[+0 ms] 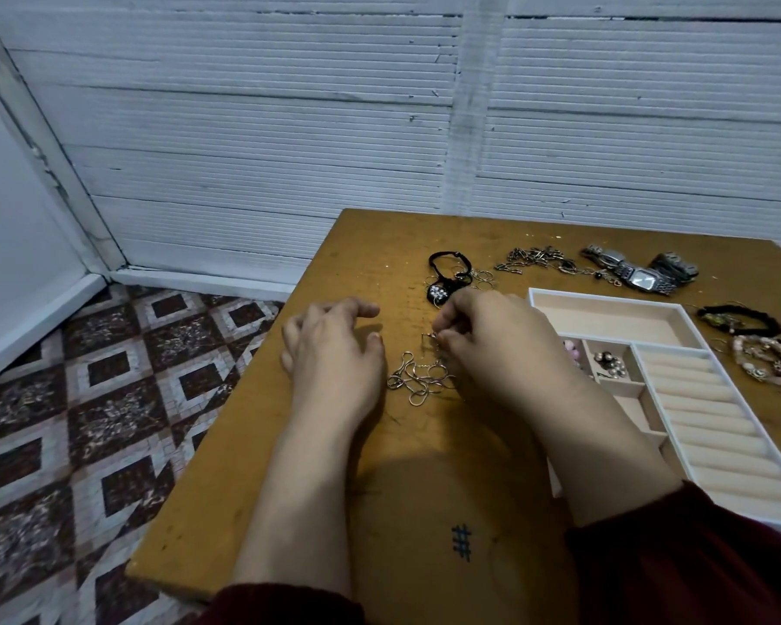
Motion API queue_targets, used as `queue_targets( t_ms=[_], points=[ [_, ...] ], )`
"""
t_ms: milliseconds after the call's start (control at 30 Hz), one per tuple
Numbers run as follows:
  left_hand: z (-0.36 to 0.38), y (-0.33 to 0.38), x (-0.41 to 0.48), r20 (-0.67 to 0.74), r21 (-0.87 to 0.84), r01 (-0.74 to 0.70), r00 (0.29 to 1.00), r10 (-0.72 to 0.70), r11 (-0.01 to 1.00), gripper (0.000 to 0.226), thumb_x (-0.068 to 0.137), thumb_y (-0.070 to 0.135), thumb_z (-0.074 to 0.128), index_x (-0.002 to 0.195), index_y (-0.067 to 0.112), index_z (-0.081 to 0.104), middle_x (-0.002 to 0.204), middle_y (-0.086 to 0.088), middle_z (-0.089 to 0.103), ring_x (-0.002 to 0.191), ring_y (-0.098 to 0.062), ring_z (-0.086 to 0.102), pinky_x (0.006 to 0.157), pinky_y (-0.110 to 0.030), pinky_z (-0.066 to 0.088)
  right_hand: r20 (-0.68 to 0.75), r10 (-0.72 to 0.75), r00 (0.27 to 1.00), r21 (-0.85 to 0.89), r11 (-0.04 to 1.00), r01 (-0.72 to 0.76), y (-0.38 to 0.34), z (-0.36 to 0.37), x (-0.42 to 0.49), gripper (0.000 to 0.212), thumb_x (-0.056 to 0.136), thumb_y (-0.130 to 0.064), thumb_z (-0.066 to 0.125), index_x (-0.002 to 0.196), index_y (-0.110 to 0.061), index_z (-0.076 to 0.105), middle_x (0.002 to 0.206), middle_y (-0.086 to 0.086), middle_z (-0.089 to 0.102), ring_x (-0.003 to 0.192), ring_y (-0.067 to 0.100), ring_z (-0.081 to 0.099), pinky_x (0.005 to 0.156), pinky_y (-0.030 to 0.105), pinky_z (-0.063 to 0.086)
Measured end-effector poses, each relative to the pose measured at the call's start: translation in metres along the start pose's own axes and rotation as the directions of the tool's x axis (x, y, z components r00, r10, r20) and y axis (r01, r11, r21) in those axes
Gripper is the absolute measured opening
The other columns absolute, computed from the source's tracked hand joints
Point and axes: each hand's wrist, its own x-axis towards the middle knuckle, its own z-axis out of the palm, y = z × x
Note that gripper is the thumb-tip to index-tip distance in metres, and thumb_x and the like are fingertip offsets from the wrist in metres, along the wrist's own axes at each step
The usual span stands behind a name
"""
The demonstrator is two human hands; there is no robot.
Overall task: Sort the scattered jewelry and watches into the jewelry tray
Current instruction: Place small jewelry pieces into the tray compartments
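Note:
A tangle of silver earrings and hooks (pixel 418 381) lies on the wooden table (pixel 424 489) between my hands. My right hand (pixel 492 340) pinches one small silver piece just above the pile. My left hand (pixel 334 349) rests on the table left of the pile, fingers loosely curled and holding nothing. The white jewelry tray (pixel 605 300) with beige lining sits to the right; small pieces lie in its little compartments (pixel 609 363), and ring rolls (pixel 713 412) fill its right side. Silver watches (pixel 641 270) lie beyond the tray.
A black cord bracelet with a jewelled pendant (pixel 445 281) and thin rings lies behind my right hand. A silver chain (pixel 533 259) sits at the back. Beaded bracelets (pixel 767 358) and a black scrunchie (pixel 740 318) lie right of the tray. The table's left edge drops to a tiled floor (pixel 86 399).

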Motion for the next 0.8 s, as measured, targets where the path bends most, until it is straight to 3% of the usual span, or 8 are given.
queue_targets(
  t_ms=[300,500,800],
  points=[
    [0.0,0.002,-0.001,0.025,0.01,-0.008,1.0,0.008,1.0,0.03,0.092,0.025,0.057,0.12,0.035,0.057,0.134,0.0,0.046,0.133,-0.025,0.024,0.106,-0.04,0.023,-0.14,-0.011,0.99,0.296,0.954,0.052,-0.003,-0.015,-0.001,0.017,0.082,-0.02,0.067,0.097,-0.028,0.067,0.073,-0.015,0.063,0.085,0.011,0.063,0.08,0.034,0.05],
    [0.001,-0.001,0.001,0.076,0.049,-0.029,0.997,0.025,0.998,0.026,0.092,0.028,0.058,0.116,0.036,0.061,0.128,-0.001,0.051,0.13,-0.026,0.027,0.104,-0.04,0.027,-0.264,-0.015,0.964,0.34,0.934,0.108,-0.006,-0.019,-0.001,0.014,0.089,-0.026,0.062,0.099,-0.029,0.071,0.098,-0.01,0.071,0.1,0.015,0.061,0.09,0.04,0.049],
    [-0.006,-0.001,-0.001,0.311,0.081,-0.201,0.936,0.167,0.976,0.032,0.093,0.025,0.056,0.119,0.044,0.059,0.132,0.009,0.045,0.132,-0.019,0.022,0.105,-0.039,0.022,-0.375,-0.007,0.927,0.456,0.869,0.191,-0.003,-0.017,-0.005,0.014,0.091,-0.024,0.059,0.097,-0.031,0.069,0.096,-0.014,0.068,0.102,0.014,0.059,0.088,0.042,0.049]
  ],
)
